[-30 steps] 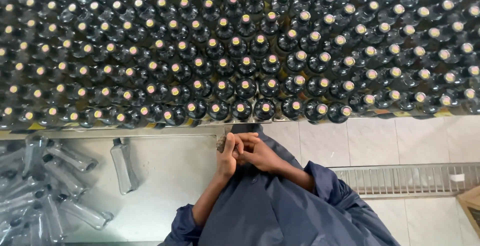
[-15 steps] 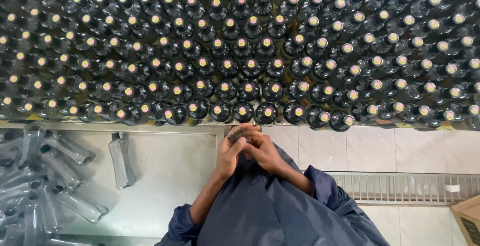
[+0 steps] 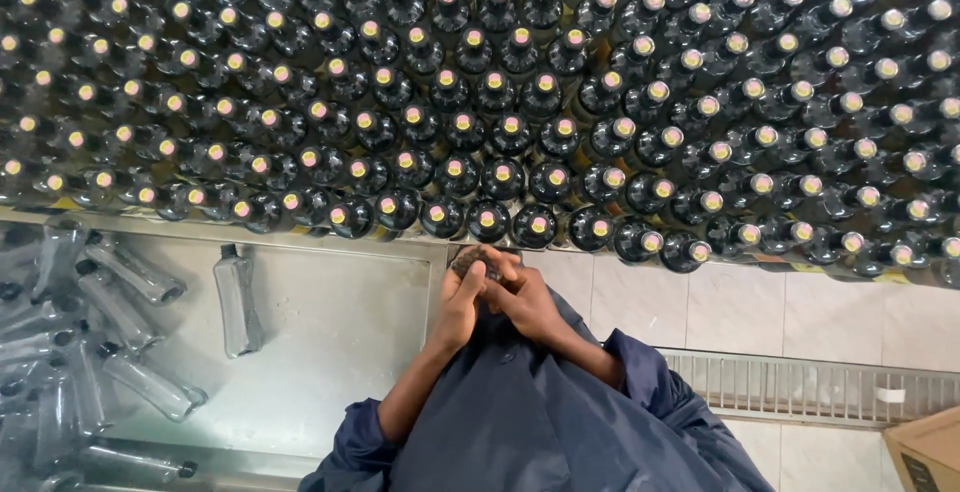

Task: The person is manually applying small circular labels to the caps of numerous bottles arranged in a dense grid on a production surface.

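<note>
Dark capped bottles (image 3: 520, 102) stood massed in rows across top. Steel table (image 3: 340, 332) carried clear empty bottles (image 3: 110, 332) at left. Left hand (image 3: 458, 302) and right hand (image 3: 520, 297), fingers curled, clasped small dark object (image 3: 470, 260) together just below front row.

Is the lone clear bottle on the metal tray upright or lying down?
Lying down: the clear bottle shows its full side length on the metal tray, dark cap pointing away from the person.

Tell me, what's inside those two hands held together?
A small dark object peeks out above the left hand and right hand. The fingers cover most of it, so what it is cannot be told.
</note>
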